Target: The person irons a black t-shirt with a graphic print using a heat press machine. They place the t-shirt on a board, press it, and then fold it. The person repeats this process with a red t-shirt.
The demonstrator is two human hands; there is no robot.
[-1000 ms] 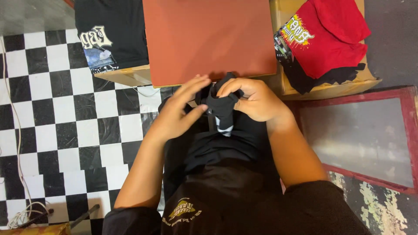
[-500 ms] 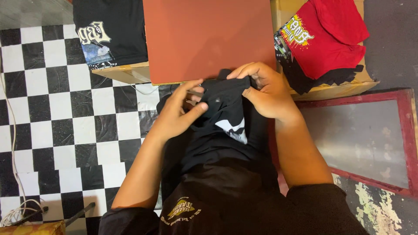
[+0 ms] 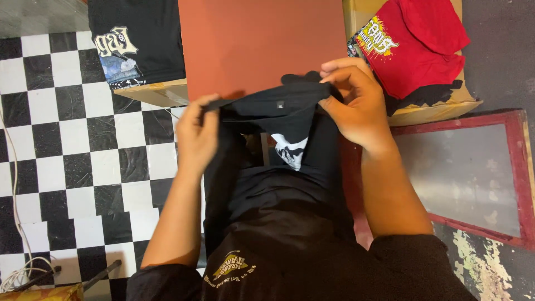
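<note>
left hand (image 3: 196, 134) pinching black shirt (image 3: 278, 108) edge, right hand (image 3: 356, 103) gripping the other side — stretching over red board (image 3: 262, 39), red shirt (image 3: 418, 44) nearby

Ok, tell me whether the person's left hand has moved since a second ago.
Yes. The left hand has moved outward toward the checkered floor, away from the right hand, stretching the black printed shirt below the flat red-brown board.
</note>
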